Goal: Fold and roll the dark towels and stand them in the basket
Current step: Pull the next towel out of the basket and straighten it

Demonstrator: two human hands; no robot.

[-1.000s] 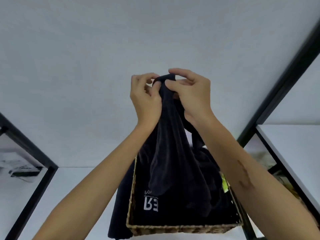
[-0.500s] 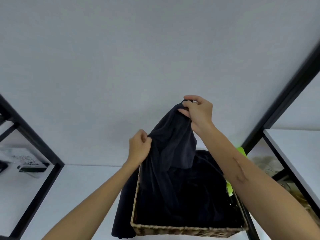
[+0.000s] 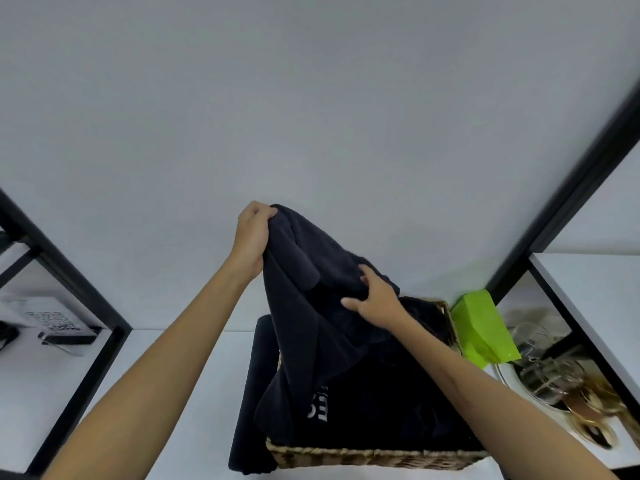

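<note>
Your left hand (image 3: 254,233) is fisted around the top corner of the dark towel (image 3: 304,306), holding it up over the wicker basket (image 3: 374,457) at 6 o'clock. Your right hand (image 3: 375,296) is clutching a bunch of the same towel lower down, toward 3 o'clock. The rest droops into the basket on the white bench (image 3: 180,393), with a green box (image 3: 483,329) just beside the basket at 3 o'clock.

dark towel (image 3: 304,306) held up, draping into wicker basket (image 3: 374,459)
</note>
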